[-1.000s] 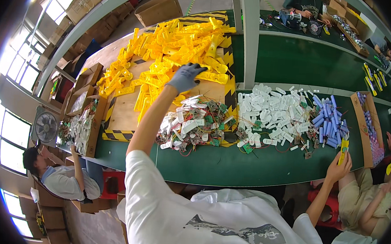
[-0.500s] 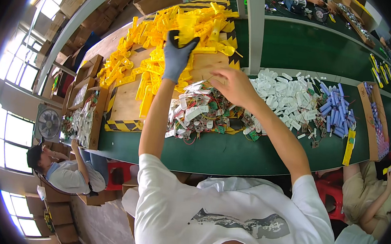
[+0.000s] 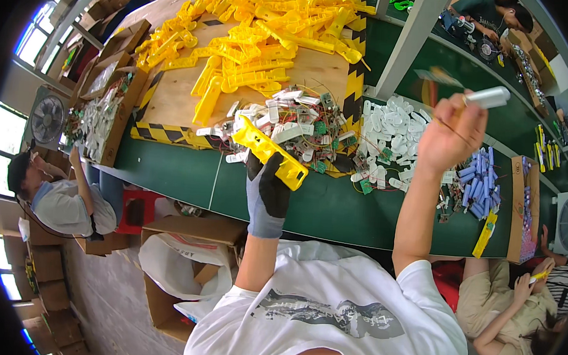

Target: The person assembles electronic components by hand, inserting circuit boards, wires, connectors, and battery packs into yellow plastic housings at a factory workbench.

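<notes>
My left hand (image 3: 268,193), in a grey glove with black fingers, is closed round a yellow plastic housing (image 3: 269,152) near the table's front edge. The housing is long and hollow, and its open side shows. Raised at the right, my bare right hand (image 3: 454,131) pinches a white plastic piece (image 3: 489,97) with wires. A green board attached to those wires is smeared by motion. Below and between the hands lies a heap of wired white parts and circuit boards (image 3: 310,124). The pile of yellow housings (image 3: 260,39) covers much of the wooden board (image 3: 172,99) beyond.
White plastic pieces (image 3: 391,122) and blue cylindrical cells (image 3: 482,183) lie to the right, beside a cardboard box (image 3: 515,208). A metal post (image 3: 412,45) rises behind them. Boxes of parts (image 3: 115,112) stand left. People sit at both sides. An open carton (image 3: 159,300) stands below the table.
My left hand has come back from the yellow pile towards me with a housing. My right hand has moved right and up, now holding the wired white piece. The view has shifted.
</notes>
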A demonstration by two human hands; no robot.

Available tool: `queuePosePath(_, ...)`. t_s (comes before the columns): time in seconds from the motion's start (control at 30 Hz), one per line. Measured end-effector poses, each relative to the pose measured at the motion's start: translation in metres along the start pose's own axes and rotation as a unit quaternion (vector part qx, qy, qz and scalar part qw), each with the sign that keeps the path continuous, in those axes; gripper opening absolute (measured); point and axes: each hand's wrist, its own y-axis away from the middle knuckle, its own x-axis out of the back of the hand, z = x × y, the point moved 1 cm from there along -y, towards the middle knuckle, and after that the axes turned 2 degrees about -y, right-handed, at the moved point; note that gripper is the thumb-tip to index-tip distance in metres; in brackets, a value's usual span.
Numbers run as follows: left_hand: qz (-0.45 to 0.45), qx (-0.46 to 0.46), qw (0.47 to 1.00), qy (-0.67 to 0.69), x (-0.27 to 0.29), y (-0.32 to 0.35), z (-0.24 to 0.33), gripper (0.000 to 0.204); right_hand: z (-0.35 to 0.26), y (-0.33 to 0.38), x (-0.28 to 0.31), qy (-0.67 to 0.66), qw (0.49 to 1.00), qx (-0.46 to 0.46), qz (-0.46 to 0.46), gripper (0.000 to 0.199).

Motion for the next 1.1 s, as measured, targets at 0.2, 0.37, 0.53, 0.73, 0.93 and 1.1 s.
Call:
queuePosePath(0.2, 0.036, -0.144, 0.979, -0.138, -0.018, 0.000, -0.005, 0.043, -0.046, 0.070, -0.007, 0.337, 0.872, -0.192, -0.298, 0.010)
queuePosePath(0.37, 0.009, -0.164, 0.978, -0.127, -0.029, 0.013, -0.008, 0.057, -0.040, 0.096, -0.017, 0.394, 0.830, -0.222, -0.327, 0.011)
queuePosePath(0.53, -0.017, -0.150, 0.920, -0.361, -0.025, 0.034, -0.024, 0.063, -0.041, 0.105, -0.013, 0.439, 0.784, -0.343, -0.272, 0.014)
queuePosePath(0.73, -0.202, -0.209, 0.841, -0.456, -0.038, 0.037, -0.019, 0.032, -0.042, 0.123, -0.011, 0.419, 0.825, -0.337, -0.174, 0.007)
queuePosePath(0.93, -0.151, 0.016, 0.901, -0.407, -0.021, 0.049, -0.026, 0.035, -0.049, 0.128, 0.006, 0.341, 0.858, -0.364, -0.123, 0.032)
queuePosePath(1.1, -0.141, 0.029, 0.935, -0.324, -0.019, 0.034, -0.034, 0.063, -0.049, 0.128, 0.008, 0.341, 0.821, -0.403, -0.218, 0.053)
